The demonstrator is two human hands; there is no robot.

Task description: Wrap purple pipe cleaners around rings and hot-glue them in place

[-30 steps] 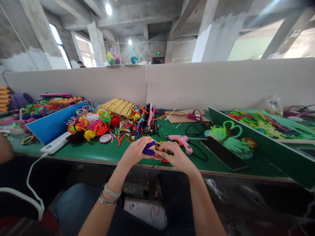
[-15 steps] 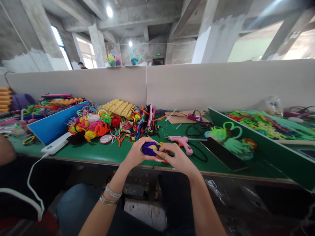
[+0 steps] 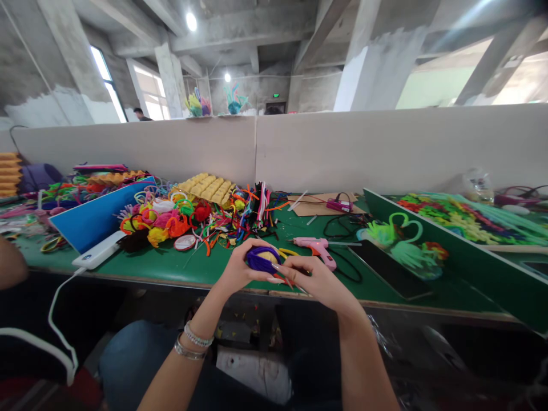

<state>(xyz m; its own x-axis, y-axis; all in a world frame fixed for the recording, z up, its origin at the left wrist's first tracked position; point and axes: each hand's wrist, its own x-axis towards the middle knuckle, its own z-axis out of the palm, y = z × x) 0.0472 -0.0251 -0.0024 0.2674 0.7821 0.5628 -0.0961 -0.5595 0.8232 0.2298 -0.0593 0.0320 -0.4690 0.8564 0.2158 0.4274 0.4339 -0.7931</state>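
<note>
The pink hot glue gun (image 3: 314, 245) lies on the green counter (image 3: 162, 265), its nozzle facing left and a clear glue stick (image 3: 343, 244) jutting from its rear. Left of the glue gun and nearer the wearer, the left hand (image 3: 240, 267) cups a purple chenille-stem bundle (image 3: 259, 260), its fingers and thumb curved around the left side; a pale yellow core shows through the purple strands. The right hand (image 3: 315, 279), just in front of the glue gun, has its thumb and fingers drawn together, fingertips touching the bundle's right side; I cannot tell whether they pinch a strand. The left wrist wears 2 bracelets (image 3: 196, 337). Red and yellow pieces beside the right hand are mostly hidden.

To the right of the glue gun lie a black smartphone (image 3: 387, 268) and, beyond it, pale green chenille swans (image 3: 409, 260); farther right stands a slanted green board (image 3: 454, 251). Behind the glue gun are a cardboard sheet (image 3: 308, 209) and a magenta box (image 3: 339, 204). Well to its left are a heap of chenille figures (image 3: 171, 220), a yellow egg-crate sheet (image 3: 208, 188), a white power strip (image 3: 99, 251) and a tilted blue board (image 3: 103, 214).
</note>
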